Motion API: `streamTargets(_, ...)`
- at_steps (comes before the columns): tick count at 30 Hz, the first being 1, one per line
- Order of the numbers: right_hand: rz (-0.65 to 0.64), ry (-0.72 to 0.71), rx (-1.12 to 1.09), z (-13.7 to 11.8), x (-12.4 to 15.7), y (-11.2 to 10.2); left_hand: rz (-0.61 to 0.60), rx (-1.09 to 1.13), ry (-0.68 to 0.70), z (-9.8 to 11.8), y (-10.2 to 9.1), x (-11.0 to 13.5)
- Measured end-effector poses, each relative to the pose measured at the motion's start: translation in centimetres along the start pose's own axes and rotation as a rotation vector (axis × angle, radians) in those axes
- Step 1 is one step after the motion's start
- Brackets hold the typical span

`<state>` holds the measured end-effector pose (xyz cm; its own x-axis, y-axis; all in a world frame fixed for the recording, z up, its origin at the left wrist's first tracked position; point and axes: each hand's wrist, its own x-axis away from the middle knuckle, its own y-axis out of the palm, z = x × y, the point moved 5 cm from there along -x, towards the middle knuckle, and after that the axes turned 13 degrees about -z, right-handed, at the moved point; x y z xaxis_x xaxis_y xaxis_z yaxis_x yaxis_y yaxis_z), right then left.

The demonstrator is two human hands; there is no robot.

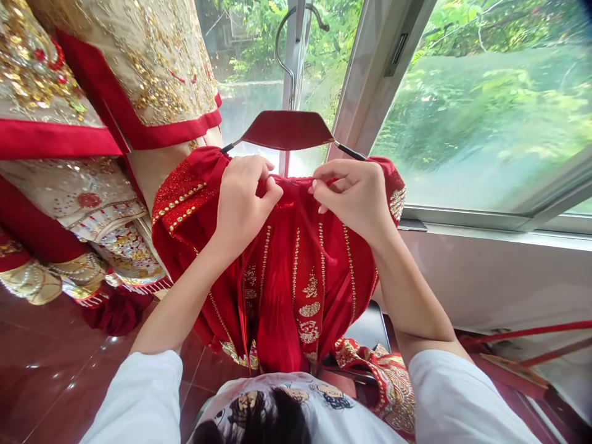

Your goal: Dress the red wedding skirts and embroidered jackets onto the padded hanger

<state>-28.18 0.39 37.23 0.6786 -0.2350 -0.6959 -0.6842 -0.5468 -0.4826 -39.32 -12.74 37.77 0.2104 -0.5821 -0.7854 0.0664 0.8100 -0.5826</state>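
Note:
A red garment with gold embroidery [296, 290] hangs from a dark red hanger [287, 129] in front of me. My left hand [243, 200] is closed, pinching the garment's top edge just below the hanger. My right hand [354, 194] pinches the same edge a little to the right, fingers curled on the fabric. The hanger's metal hook [283, 58] rises towards the window frame.
A cream and red embroidered gown [92, 123] hangs at the left, its beaded hem near the red tiled floor [50, 370]. A large window [485, 105] with a grey sill fills the right. More red embroidered fabric [393, 382] lies low at the right.

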Motion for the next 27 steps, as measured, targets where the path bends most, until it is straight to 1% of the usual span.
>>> streamTargets(3,0.018,0.051,-0.184,0.2,0.1,0.2,0.023,0.098,-0.012,0.6,0.3,-0.2)
streamTargets(5,0.023,0.09,-0.269,0.8,-0.1,0.4,-0.02,0.221,-0.066,0.5,0.6,-0.6)
streamTargets(8,-0.001,0.158,-0.374,2.2,-0.5,1.0,-0.166,0.457,-0.191,-0.3,1.2,-1.4)
streamTargets(10,0.007,0.181,-0.445,3.1,-0.9,1.2,-0.266,0.603,-0.259,-0.8,1.4,-1.9)
streamTargets(12,0.006,0.188,-0.504,3.6,-1.2,1.4,-0.359,0.712,-0.297,-1.1,1.4,-2.0)
streamTargets(13,-0.001,0.193,-0.526,3.6,-1.3,1.5,-0.4,0.737,-0.294,-1.1,1.2,-1.9)
streamTargets(15,-0.029,0.207,-0.546,3.4,-1.3,1.4,-0.442,0.691,-0.237,-0.8,0.7,-1.7)
streamTargets(18,-0.068,0.212,-0.506,2.2,-0.9,0.7,-0.388,0.46,-0.117,-0.4,-0.7,-1.4)
streamTargets(20,-0.103,0.207,-0.452,1.2,-0.5,0.1,-0.367,0.38,-0.072,-0.1,-1.2,-1.3)
streamTargets(22,-0.128,0.215,-0.424,0.6,-0.2,-0.2,-0.404,0.414,-0.062,-0.1,-1.2,-1.3)
streamTargets(23,-0.12,0.218,-0.423,0.6,-0.2,-0.2,-0.423,0.455,-0.064,-0.2,-1.1,-1.3)
streamTargets(25,-0.055,0.203,-0.432,0.9,-0.3,-0.1,-0.433,0.539,-0.081,-0.5,-0.8,-1.4)
streamTargets(27,0.018,0.173,-0.431,1.5,-0.5,0.3,-0.408,0.589,-0.1,-0.9,-0.4,-1.4)
